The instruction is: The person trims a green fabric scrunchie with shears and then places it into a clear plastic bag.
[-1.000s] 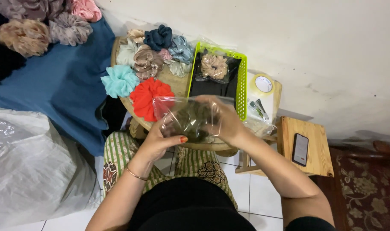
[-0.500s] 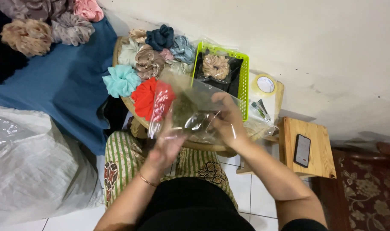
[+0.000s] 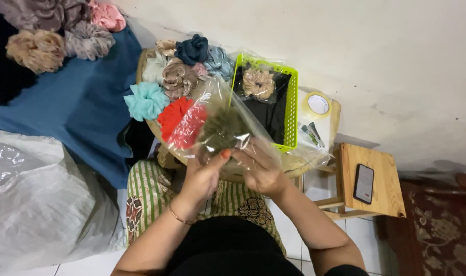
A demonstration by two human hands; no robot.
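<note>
From the head camera I look straight down at my two bare hands, raised over my lap in front of a low round table (image 3: 150, 125). Between them I hold a clear plastic bag (image 3: 228, 117) with an olive-green scrunchie (image 3: 223, 129) inside it, sitting in the lower middle of the bag, just above my fingertips. My left hand (image 3: 202, 176) has its fingers curled closed on the bag's lower edge, thumb pressed against the plastic; a thin bracelet (image 3: 181, 219) sits on that wrist. My right hand (image 3: 261, 168) grips the same edge just beside it, fingers bent and pinching the plastic, so both hands are closed on the bag and almost touching.

Behind the bag, on the table, lies a heap of scrunchies: a red one (image 3: 172, 113) seen partly through the plastic, a teal one (image 3: 145, 100), a taupe one (image 3: 177, 79) and a navy one (image 3: 192, 49). To the right stands a lime-green basket (image 3: 292, 110) holding a bagged beige scrunchie (image 3: 258, 83). Beside it lies a roll of tape (image 3: 317, 104). Further right, a small wooden stool (image 3: 383, 179) carries a phone (image 3: 364, 183). On the left, a blue cloth (image 3: 74, 112) holds more scrunchies, and a large white sack (image 3: 33, 204) sits on the floor.
</note>
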